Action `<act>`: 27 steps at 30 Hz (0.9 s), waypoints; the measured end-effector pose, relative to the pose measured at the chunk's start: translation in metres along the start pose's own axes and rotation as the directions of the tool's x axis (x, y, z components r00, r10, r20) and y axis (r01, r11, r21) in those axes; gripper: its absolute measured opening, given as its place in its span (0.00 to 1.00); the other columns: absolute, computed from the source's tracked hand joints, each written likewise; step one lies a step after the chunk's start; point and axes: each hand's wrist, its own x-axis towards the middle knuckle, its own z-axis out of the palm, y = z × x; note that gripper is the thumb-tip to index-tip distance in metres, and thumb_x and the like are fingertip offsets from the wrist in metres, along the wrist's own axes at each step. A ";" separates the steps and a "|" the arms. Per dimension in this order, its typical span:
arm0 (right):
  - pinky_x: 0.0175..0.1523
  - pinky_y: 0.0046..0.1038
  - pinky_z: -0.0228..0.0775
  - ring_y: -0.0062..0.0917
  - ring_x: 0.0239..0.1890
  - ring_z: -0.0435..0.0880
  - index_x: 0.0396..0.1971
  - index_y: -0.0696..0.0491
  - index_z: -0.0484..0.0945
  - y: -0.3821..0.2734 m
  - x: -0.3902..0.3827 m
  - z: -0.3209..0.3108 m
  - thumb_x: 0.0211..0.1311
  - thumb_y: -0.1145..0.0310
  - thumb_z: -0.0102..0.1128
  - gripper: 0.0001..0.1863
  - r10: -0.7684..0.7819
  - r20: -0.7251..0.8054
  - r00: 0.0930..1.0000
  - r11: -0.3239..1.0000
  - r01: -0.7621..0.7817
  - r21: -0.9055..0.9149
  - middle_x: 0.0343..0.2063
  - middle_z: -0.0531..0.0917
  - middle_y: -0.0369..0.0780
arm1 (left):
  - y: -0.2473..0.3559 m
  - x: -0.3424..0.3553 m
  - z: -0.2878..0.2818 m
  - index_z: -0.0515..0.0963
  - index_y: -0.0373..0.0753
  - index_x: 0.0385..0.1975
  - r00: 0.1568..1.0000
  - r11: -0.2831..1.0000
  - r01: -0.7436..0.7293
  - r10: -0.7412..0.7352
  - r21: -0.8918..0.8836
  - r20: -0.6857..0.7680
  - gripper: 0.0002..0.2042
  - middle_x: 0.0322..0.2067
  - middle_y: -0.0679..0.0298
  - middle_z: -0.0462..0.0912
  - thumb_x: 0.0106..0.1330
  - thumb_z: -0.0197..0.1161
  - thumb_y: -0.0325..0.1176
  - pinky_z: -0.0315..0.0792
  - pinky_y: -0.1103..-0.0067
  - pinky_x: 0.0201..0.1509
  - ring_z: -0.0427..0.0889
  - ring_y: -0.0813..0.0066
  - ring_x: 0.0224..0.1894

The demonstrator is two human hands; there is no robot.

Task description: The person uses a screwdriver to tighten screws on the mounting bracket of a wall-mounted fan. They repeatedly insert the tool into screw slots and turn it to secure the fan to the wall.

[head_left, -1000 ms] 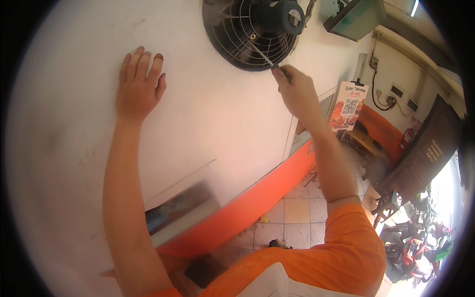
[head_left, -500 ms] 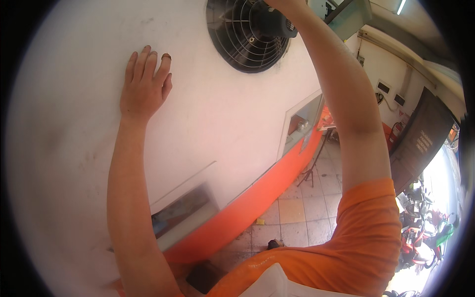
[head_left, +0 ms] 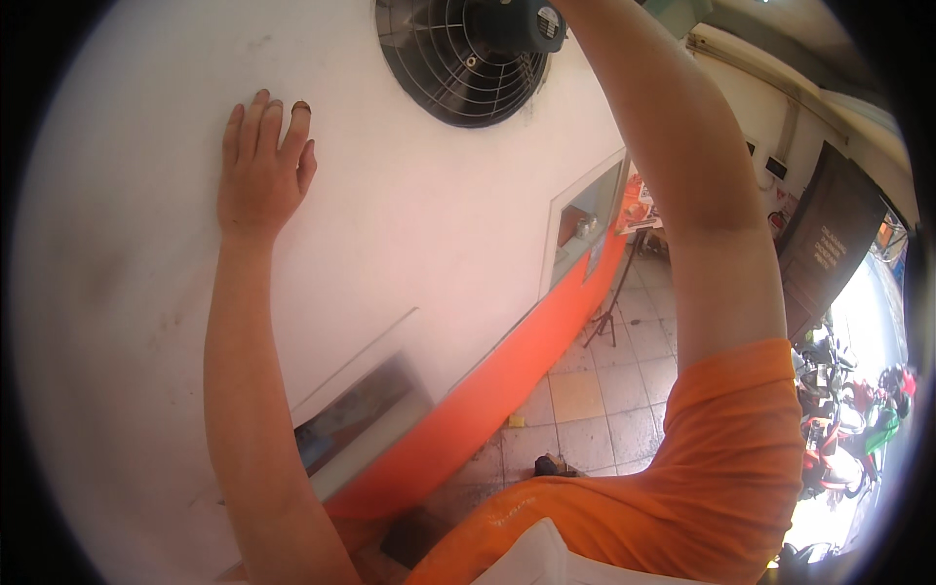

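My left hand (head_left: pixel 261 171) lies flat against the white wall (head_left: pixel 390 224), fingers stretched upward and slightly apart, with a dark ring-like band near one fingertip. Nothing is in it. A round black fan (head_left: pixel 463 73) with a wire guard and a dark motor housing (head_left: pixel 534 27) is set in the wall, up and to the right of that hand. My right arm (head_left: pixel 682 136) reaches up past the fan's right side. Its hand lies beyond the top edge, so what it touches is hidden.
Below, an orange band (head_left: pixel 487 395) runs along the wall's foot, beside window openings (head_left: pixel 585 229). Far down on the tiled floor (head_left: pixel 624 390) stand a thin tripod (head_left: pixel 606 317) and a small yellow object (head_left: pixel 516 421). Motorcycles (head_left: pixel 838 439) are parked at the right, near a dark panel (head_left: pixel 829 244).
The view has shifted, so the fan and my left hand appear farther left and the fan higher. The part of my right hand seen at the top edge has gone out of view.
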 end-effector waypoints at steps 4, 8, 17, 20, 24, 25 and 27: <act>0.47 0.43 0.85 0.48 0.39 0.93 0.37 0.67 0.89 -0.005 0.001 -0.007 0.63 0.66 0.57 0.18 0.126 0.099 0.987 0.989 -0.133 0.067 0.35 0.89 0.59 | -0.001 0.000 -0.001 0.75 0.39 0.64 1.000 1.000 -0.010 0.011 0.014 -0.008 0.21 0.59 0.53 0.76 0.74 0.62 0.38 0.65 0.53 0.78 0.70 0.53 0.72; 0.51 0.42 0.85 0.50 0.41 0.92 0.40 0.66 0.89 -0.011 -0.002 0.000 0.63 0.65 0.58 0.19 0.111 0.039 0.993 0.988 -0.114 0.103 0.39 0.89 0.60 | 0.000 0.001 -0.002 0.75 0.40 0.64 1.000 1.000 -0.016 0.016 0.023 -0.007 0.21 0.59 0.53 0.76 0.74 0.62 0.37 0.65 0.53 0.78 0.70 0.53 0.72; 0.58 0.46 0.81 0.53 0.51 0.89 0.41 0.65 0.89 -0.012 -0.010 0.016 0.64 0.62 0.60 0.20 0.040 0.023 0.999 0.999 -0.040 0.031 0.44 0.88 0.61 | -0.001 0.002 -0.001 0.75 0.40 0.64 0.999 0.999 -0.021 0.022 0.026 -0.037 0.20 0.59 0.54 0.76 0.75 0.61 0.38 0.65 0.53 0.78 0.71 0.53 0.71; 0.58 0.46 0.81 0.52 0.50 0.90 0.41 0.66 0.89 -0.009 -0.017 0.014 0.63 0.64 0.58 0.20 0.040 0.006 0.999 0.999 -0.040 0.013 0.44 0.88 0.61 | -0.001 0.002 -0.002 0.76 0.44 0.62 0.997 0.999 -0.022 0.025 0.045 -0.069 0.18 0.56 0.57 0.78 0.74 0.62 0.38 0.68 0.55 0.76 0.74 0.56 0.68; 0.58 0.46 0.81 0.52 0.50 0.90 0.41 0.65 0.89 -0.009 -0.014 0.013 0.62 0.64 0.57 0.20 0.087 -0.020 0.996 0.995 -0.086 0.040 0.43 0.88 0.61 | -0.001 0.003 -0.004 0.75 0.45 0.60 0.996 0.999 -0.021 0.024 0.040 -0.083 0.18 0.54 0.58 0.78 0.73 0.63 0.38 0.70 0.56 0.75 0.76 0.58 0.67; 0.58 0.46 0.81 0.52 0.49 0.90 0.41 0.65 0.89 -0.009 -0.013 0.013 0.62 0.64 0.57 0.20 0.097 -0.003 0.995 0.994 -0.097 0.052 0.43 0.88 0.61 | -0.001 0.003 -0.005 0.75 0.45 0.61 0.996 0.999 -0.019 0.023 0.045 -0.081 0.18 0.54 0.58 0.78 0.73 0.63 0.38 0.70 0.56 0.75 0.75 0.58 0.67; 0.57 0.45 0.82 0.52 0.49 0.90 0.41 0.65 0.89 -0.011 -0.010 0.015 0.63 0.64 0.57 0.20 0.036 -0.017 0.999 0.999 -0.036 0.022 0.42 0.88 0.61 | -0.001 0.004 -0.005 0.75 0.45 0.61 0.997 0.998 -0.019 0.023 0.053 -0.073 0.19 0.54 0.58 0.78 0.73 0.63 0.38 0.70 0.56 0.75 0.75 0.58 0.67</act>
